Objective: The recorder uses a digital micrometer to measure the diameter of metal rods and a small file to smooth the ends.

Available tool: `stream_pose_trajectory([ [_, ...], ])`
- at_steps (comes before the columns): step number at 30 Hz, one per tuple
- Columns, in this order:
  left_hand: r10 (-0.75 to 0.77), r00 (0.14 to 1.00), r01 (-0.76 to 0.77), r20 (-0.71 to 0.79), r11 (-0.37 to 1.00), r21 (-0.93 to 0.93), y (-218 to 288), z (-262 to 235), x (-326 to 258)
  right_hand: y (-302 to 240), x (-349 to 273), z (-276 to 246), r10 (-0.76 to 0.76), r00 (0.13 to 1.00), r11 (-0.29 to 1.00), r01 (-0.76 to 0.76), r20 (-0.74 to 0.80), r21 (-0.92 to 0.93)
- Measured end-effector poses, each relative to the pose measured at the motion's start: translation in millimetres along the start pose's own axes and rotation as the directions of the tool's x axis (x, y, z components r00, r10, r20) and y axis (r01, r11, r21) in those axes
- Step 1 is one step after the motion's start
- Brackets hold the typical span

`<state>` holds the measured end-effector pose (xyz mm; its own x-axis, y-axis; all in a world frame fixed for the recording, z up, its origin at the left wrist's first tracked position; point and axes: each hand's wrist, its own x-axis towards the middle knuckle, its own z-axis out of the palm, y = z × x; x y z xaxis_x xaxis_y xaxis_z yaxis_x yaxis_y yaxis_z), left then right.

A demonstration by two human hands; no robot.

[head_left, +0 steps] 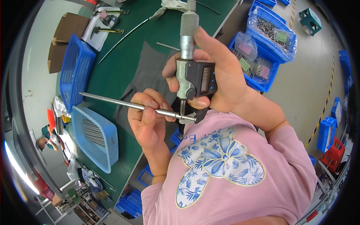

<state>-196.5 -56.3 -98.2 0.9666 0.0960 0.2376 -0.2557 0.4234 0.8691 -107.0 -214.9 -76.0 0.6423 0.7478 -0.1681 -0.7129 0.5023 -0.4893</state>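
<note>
A thin shiny metal rod slants across the view, with my left hand closed round it near its right end. That end lies in the jaw gap of a digital micrometer, at the spindle tip. Whether the jaws touch the rod on both sides is hard to tell. The micrometer stands with its thimble upward, and my right hand grips it by the frame, thumb beside the thimble. Its small display faces up and to the right.
On the green table lie a grey cloth, a long metal rod and calipers on a white tray. A light blue basket holds many rods; a darker blue basket stands beyond. Blue bins of metal parts stand right. Another person is far left.
</note>
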Motion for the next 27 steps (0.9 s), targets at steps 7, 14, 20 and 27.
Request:
stream_pose_trajectory([
  [7,-0.079,0.997,0.076,-0.01,0.981,-0.181,15,-2,-7,-4,8,-18,0.007,0.998,0.998,-0.004,0.054,-0.055],
  [14,-0.279,0.805,0.593,0.523,0.422,-0.686,47,0,-28,2,56,-40,-0.272,0.954,0.871,0.19,-0.123,-0.453],
  [20,-0.211,0.761,0.643,0.614,0.369,-0.671,46,-5,-36,3,67,-41,-0.229,0.964,0.952,0.193,-0.135,-0.236],
  [27,-0.231,0.749,0.661,0.621,0.319,-0.679,46,-6,-37,8,71,-48,-0.226,0.959,0.908,0.143,-0.173,-0.394],
])
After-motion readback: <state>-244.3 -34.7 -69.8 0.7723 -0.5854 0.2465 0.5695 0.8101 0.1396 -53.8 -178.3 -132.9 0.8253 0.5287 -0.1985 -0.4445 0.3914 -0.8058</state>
